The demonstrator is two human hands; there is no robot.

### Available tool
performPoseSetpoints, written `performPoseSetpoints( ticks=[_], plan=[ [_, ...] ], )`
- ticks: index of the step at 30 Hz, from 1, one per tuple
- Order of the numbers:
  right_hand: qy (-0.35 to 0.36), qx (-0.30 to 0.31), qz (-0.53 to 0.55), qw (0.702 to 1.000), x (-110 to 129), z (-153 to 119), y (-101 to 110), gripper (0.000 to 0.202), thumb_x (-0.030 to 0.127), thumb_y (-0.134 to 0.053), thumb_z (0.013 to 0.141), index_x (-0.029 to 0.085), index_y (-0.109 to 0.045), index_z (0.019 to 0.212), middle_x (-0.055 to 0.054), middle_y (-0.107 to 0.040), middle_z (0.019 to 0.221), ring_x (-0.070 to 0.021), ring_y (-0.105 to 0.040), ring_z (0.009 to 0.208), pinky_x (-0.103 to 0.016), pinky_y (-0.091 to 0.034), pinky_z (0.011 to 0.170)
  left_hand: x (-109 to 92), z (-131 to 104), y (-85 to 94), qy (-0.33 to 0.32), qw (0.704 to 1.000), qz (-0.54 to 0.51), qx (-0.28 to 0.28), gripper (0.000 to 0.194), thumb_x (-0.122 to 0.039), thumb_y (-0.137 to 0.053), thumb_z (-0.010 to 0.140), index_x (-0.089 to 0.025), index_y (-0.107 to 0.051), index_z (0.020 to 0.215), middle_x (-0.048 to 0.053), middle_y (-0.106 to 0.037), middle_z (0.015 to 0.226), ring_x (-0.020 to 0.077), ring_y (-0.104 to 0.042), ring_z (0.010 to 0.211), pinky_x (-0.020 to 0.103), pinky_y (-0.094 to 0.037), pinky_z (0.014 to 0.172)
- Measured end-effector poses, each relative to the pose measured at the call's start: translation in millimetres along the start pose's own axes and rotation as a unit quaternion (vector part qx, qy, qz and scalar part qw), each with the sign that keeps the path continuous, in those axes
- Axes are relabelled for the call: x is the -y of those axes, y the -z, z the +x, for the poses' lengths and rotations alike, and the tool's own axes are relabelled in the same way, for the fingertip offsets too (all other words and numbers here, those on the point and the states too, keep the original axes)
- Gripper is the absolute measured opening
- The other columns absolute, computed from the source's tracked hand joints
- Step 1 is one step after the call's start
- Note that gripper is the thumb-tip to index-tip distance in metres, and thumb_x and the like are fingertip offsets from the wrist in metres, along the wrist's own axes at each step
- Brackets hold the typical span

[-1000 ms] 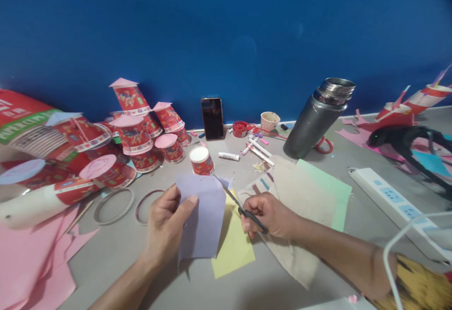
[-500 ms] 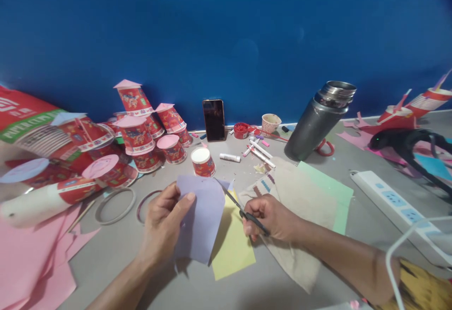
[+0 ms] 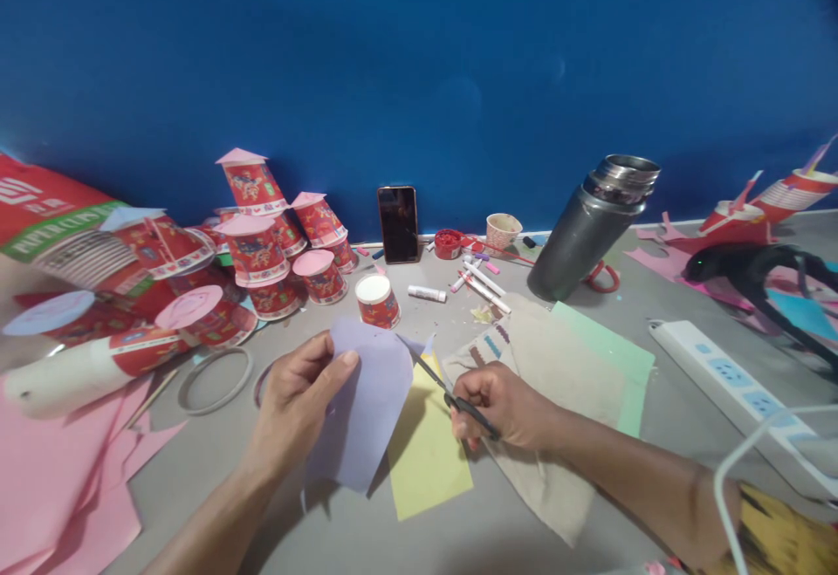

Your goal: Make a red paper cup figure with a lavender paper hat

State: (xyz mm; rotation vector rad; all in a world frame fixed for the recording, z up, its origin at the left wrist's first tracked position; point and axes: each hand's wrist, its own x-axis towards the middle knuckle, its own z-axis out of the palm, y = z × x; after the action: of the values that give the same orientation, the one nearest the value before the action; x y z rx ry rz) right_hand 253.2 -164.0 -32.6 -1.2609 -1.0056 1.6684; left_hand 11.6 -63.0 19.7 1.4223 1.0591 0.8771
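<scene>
My left hand [image 3: 302, 393] pinches a sheet of purple paper [image 3: 360, 414] near its upper left edge, thumb on top. The sheet's upper right side has a rounded cut edge. Scissors [image 3: 468, 407] are in my right hand [image 3: 501, 400], fingers wrapped round the black handles. Their blades point up and left and reach the paper's curved top edge. Beneath, on the grey table, lies a yellow sheet [image 3: 432, 457], partly covered by the purple one. A beige cloth [image 3: 556, 383] is under my right forearm. Just beyond the paper stands a red-patterned paper cup [image 3: 378, 303] with a white top.
Stacked red paper cups [image 3: 258, 252] with paper tops fill the left, beside pink sheets [image 3: 52, 479]. A phone [image 3: 398, 224] leans at the wall. Markers [image 3: 481, 283] lie mid-table. A dark flask [image 3: 589, 230] and a white power strip [image 3: 739, 383] stand on the right.
My left hand has turned the purple paper slightly, its lower edge swinging left. The scissors have stayed almost in place at the paper's edge.
</scene>
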Motion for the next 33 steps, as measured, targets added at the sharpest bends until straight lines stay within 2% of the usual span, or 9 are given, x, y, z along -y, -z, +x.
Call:
performPoseSetpoints(
  ticks=[4, 9, 16, 23, 28, 33],
  plan=[
    [-0.001, 0.003, 0.008, 1.000, -1, 1, 0, 0.049, 0.047, -0.097, 0.054, 0.013, -0.063, 0.062, 0.001, -0.065, 0.054, -0.0088, -0.058, 0.047, -0.020, -0.045, 0.048, -6, 0, 0.3, -0.003, 1.000, 0.013, 0.019, 0.042, -0.059, -0.079, 0.077, -0.019, -0.070, 0.084, 0.002, -0.068, 0.069, 0.0176, -0.062, 0.059, 0.024, -0.047, 0.050],
    [-0.012, 0.001, 0.019, 1.000, 0, 0, -1, 0.047, 0.046, -0.097, 0.052, 0.014, -0.064, 0.062, 0.001, -0.065, 0.053, -0.0091, -0.058, 0.045, -0.021, -0.047, 0.048, -8, 1, 4.3, -0.003, 0.998, 0.051, 0.020, 0.044, -0.061, -0.077, 0.078, -0.018, -0.070, 0.079, 0.002, -0.066, 0.065, 0.0149, -0.056, 0.053, 0.022, -0.041, 0.046],
    [-0.016, 0.003, 0.007, 1.000, 5, -3, -2, 0.048, 0.046, -0.097, 0.051, 0.014, -0.063, 0.061, 0.001, -0.065, 0.054, -0.0095, -0.059, 0.047, -0.023, -0.052, 0.052, -10, 1, 7.7, -0.007, 0.998, 0.056, 0.043, 0.039, -0.057, -0.077, 0.078, -0.019, -0.072, 0.080, 0.004, -0.068, 0.068, 0.0164, -0.057, 0.057, 0.023, -0.044, 0.049],
    [-0.015, 0.013, -0.006, 1.000, 4, -3, 0, 0.047, 0.046, -0.097, 0.054, 0.015, -0.063, 0.064, 0.001, -0.066, 0.058, -0.0117, -0.061, 0.051, -0.025, -0.053, 0.053, -12, 2, 6.9, -0.019, 0.995, 0.084, 0.059, 0.038, -0.055, -0.077, 0.077, -0.018, -0.071, 0.072, 0.003, -0.063, 0.062, 0.0143, -0.051, 0.054, 0.022, -0.041, 0.047],
    [-0.016, 0.018, -0.007, 1.000, 5, -3, 0, 0.047, 0.045, -0.098, 0.052, 0.015, -0.064, 0.064, 0.001, -0.067, 0.060, -0.0113, -0.061, 0.051, -0.024, -0.052, 0.054, -10, 2, 9.4, -0.018, 0.993, 0.087, 0.074, 0.036, -0.054, -0.076, 0.080, -0.019, -0.071, 0.076, 0.004, -0.067, 0.068, 0.0161, -0.055, 0.057, 0.023, -0.043, 0.049],
    [-0.006, 0.022, -0.014, 1.000, 3, -4, 1, 0.046, 0.046, -0.097, 0.054, 0.015, -0.064, 0.064, 0.002, -0.068, 0.062, -0.0102, -0.060, 0.052, -0.022, -0.050, 0.053, -17, 1, 8.8, -0.027, 0.992, 0.091, 0.082, 0.035, -0.053, -0.077, 0.079, -0.020, -0.069, 0.073, 0.005, -0.069, 0.069, 0.0175, -0.057, 0.059, 0.023, -0.045, 0.050]
  ],
)
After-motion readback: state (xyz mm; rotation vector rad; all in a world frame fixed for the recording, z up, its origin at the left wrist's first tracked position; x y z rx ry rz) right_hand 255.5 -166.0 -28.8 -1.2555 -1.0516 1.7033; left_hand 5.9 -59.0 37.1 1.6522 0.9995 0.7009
